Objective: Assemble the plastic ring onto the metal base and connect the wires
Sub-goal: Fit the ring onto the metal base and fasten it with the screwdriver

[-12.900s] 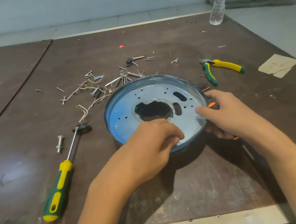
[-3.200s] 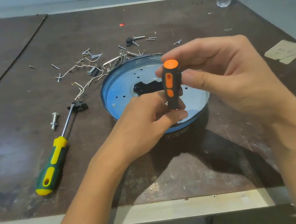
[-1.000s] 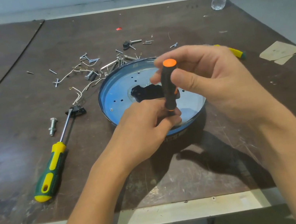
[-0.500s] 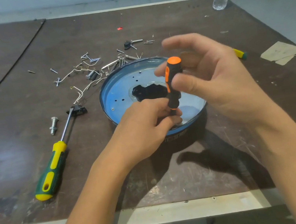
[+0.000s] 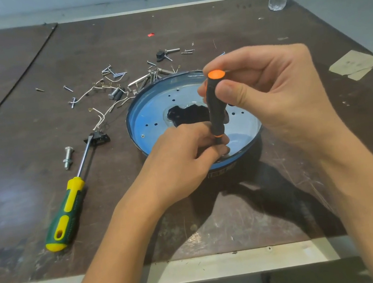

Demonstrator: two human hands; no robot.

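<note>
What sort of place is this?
Most likely a workshop or assembly bench: a scuffed dark worktable, a green-and-yellow screwdriver lying on it, loose screws and wire pieces scattered beyond a round metal base, and the right hand gripping an orange-handled screwdriver over it.

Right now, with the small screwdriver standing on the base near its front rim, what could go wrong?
1. The left hand pinches right at the tip of the small screwdriver; a slip could jab the fingers.
2. The right hand grips the handle high up, so the tool may tilt off; its tip is hidden.
3. No clamp shows on the base; pushing near its front rim might tip or slide it.
</note>
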